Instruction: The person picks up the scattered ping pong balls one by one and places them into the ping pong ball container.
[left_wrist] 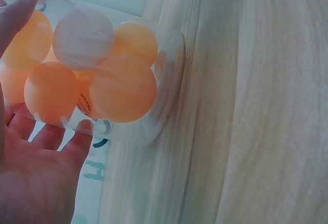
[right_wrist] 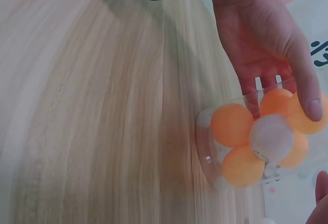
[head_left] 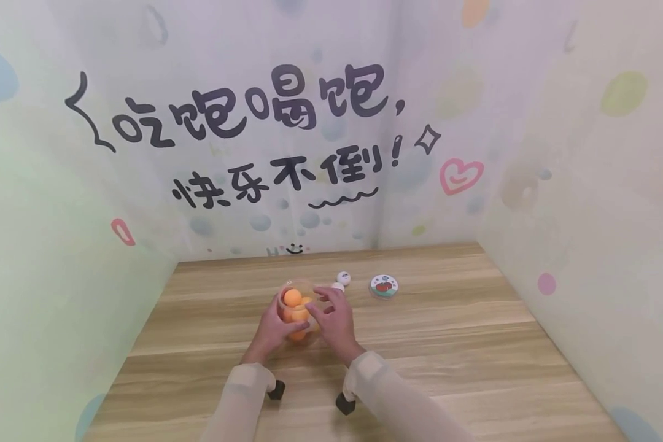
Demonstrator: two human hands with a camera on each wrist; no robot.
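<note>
A clear plastic jar [head_left: 297,285] stands on the table, filled with orange table tennis balls [right_wrist: 232,125] and a white ball [right_wrist: 271,138] seen through its wall. My left hand [head_left: 273,329] grips the jar from its left side, the thumb across the near wall and the fingers behind it. Close by the jar's mouth on the right is my right hand [head_left: 336,319], its fingers spread and no ball visible in them. At the right wrist view's edge only part of the right hand [right_wrist: 322,198] shows. Whether it touches the rim I cannot tell.
Two white balls [head_left: 343,279] lie on the table behind the right hand, one partly hidden by it. Farther right is a round lid [head_left: 383,286] with a red picture. The wooden table [head_left: 453,350] is bordered by a printed back wall [head_left: 331,227] and side walls.
</note>
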